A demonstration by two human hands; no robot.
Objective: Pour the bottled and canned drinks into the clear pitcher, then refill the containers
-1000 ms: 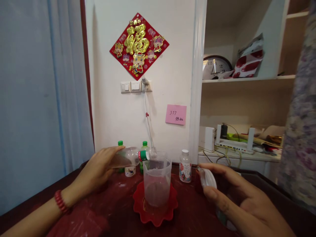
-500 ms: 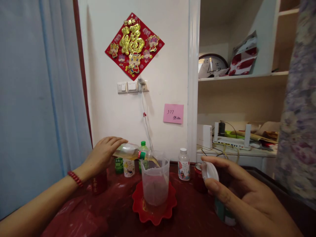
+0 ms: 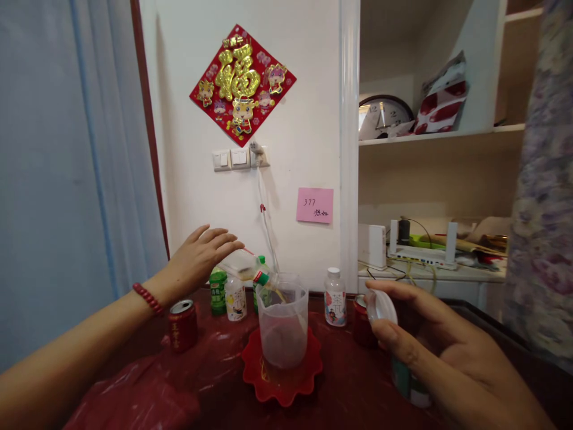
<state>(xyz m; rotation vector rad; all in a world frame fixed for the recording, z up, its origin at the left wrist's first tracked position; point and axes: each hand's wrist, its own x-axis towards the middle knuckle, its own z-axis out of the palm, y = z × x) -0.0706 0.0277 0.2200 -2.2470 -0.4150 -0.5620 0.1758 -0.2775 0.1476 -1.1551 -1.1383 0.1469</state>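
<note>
My left hand point(image 3: 201, 257) grips a clear bottle point(image 3: 239, 263), tilted with its neck down to the right. Amber liquid runs from its mouth into a translucent plastic measuring jug point(image 3: 283, 328). The jug stands on a red scallop-edged plate point(image 3: 282, 391). At the right, my right hand point(image 3: 430, 346) pinches a round white cap point(image 3: 382, 307) between thumb and finger. Below and partly behind that hand is a green can or bottle point(image 3: 401, 376), mostly hidden.
Around the jug on the dark red table covering point(image 3: 215, 376) stand a red can point(image 3: 182, 325), a green bottle point(image 3: 218, 292), a white-labelled bottle point(image 3: 236, 298), another white-capped bottle point(image 3: 335, 298) and a second red can point(image 3: 363, 325). A white router point(image 3: 421, 254) sits on the right shelf.
My left hand has risen and moved right, tipping the bottle more steeply over the jug. The red can at the left now shows fully. My right hand stays almost still with the cap.
</note>
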